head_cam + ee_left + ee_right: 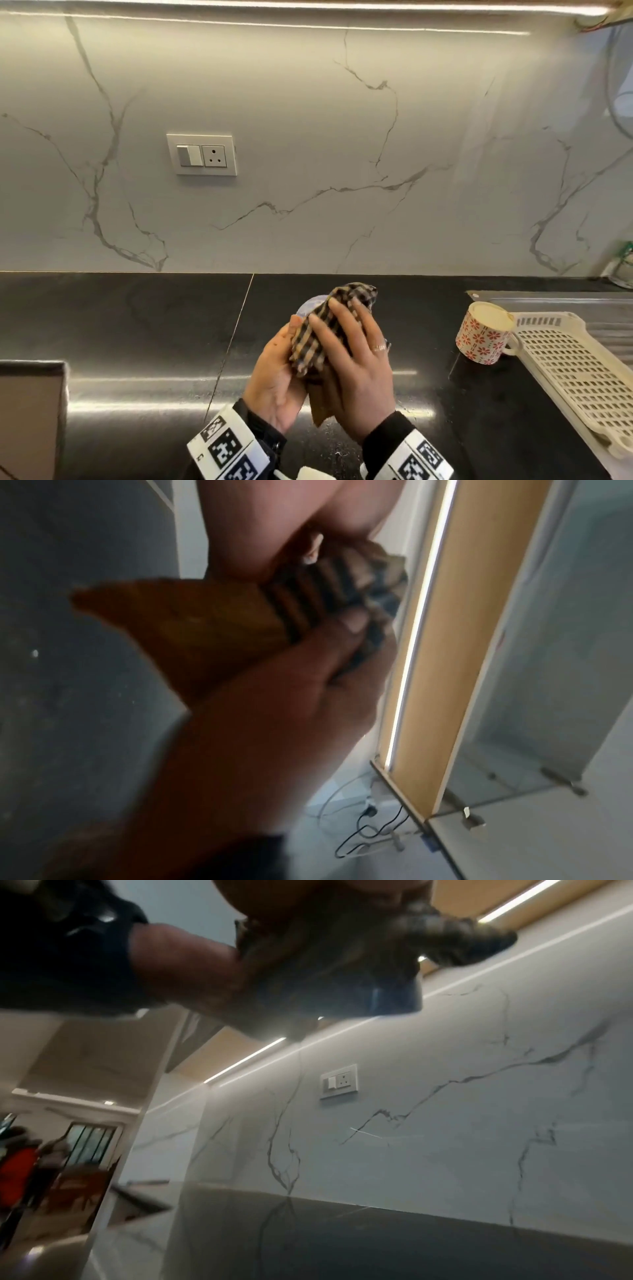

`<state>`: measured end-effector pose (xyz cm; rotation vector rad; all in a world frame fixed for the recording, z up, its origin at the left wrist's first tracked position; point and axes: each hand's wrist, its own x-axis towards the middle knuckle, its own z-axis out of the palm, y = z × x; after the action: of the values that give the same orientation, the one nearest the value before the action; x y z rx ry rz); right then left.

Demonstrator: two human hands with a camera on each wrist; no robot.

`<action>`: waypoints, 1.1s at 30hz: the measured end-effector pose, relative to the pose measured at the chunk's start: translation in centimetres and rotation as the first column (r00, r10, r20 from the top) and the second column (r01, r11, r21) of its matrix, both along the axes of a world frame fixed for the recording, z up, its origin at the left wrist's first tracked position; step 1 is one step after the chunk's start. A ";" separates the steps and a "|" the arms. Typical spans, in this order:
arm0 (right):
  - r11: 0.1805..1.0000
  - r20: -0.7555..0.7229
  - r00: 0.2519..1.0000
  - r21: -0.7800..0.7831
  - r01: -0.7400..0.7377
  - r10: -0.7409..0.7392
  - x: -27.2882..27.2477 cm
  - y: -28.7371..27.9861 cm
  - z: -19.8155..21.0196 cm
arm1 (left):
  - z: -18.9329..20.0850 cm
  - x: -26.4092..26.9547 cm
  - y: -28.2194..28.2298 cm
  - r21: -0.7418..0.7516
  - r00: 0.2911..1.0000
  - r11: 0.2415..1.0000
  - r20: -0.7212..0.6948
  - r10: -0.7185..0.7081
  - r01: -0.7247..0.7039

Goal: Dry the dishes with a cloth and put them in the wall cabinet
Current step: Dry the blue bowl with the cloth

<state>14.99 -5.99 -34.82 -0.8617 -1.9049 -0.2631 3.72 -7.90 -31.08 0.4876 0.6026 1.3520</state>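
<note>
Above the black counter (137, 342) I hold a pale blue cup (310, 305) wrapped in a brown checked cloth (325, 329). My left hand (277, 370) cradles the cup from below and the left, thumb against the cloth. My right hand (356, 363) lies over the cloth with its fingers curved round it, pressing it on the cup. In the right wrist view the blue cup (359, 993) shows under the cloth (462, 942). The left wrist view shows my thumb on the cloth (308, 601). Most of the cup is hidden.
A red-flowered mug (483, 337) stands on the counter against a cream plastic drying basket (575, 373) at the right, with the steel sink drainboard (565, 301) behind. A wall socket (201, 155) sits on the marble backsplash. The cabinet's lit underside (455, 642) is overhead.
</note>
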 end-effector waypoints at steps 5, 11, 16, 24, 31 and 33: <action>0.883 -0.517 0.845 -0.450 -0.132 -0.137 0.4 1.7 2.6 | -0.6 0.9 -0.4 0.088 0.973 0.993 -0.209 0.093 -0.076; 0.583 -0.883 0.361 -0.469 -0.664 -0.299 1.6 2.5 1.7 | -0.7 1.3 0.3 0.119 0.860 0.987 -0.486 0.153 -0.108; 0.721 -0.933 0.250 -0.358 -0.594 -0.258 2.5 1.9 0.9 | -1.2 1.0 0.1 -0.206 0.845 0.952 -0.443 -0.298 0.228; 0.577 -0.922 0.065 -0.292 -0.763 -0.381 5.6 0.9 4.6 | -1.1 0.0 0.3 -0.207 0.851 0.976 -0.497 -0.169 0.072; 0.656 -0.378 0.924 -0.683 -0.322 0.060 2.2 -0.5 2.2 | -1.0 1.5 1.0 -0.075 0.804 0.994 -0.585 -0.106 0.076; 0.737 -0.194 0.980 -0.656 -0.165 0.047 1.9 -1.1 1.5 | -0.8 1.3 0.8 -0.074 0.823 0.992 -0.554 -0.127 0.104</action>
<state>16.89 -7.10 -33.29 -1.1909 -1.8894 0.6016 5.06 -7.09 -31.90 0.8884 1.0620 1.0699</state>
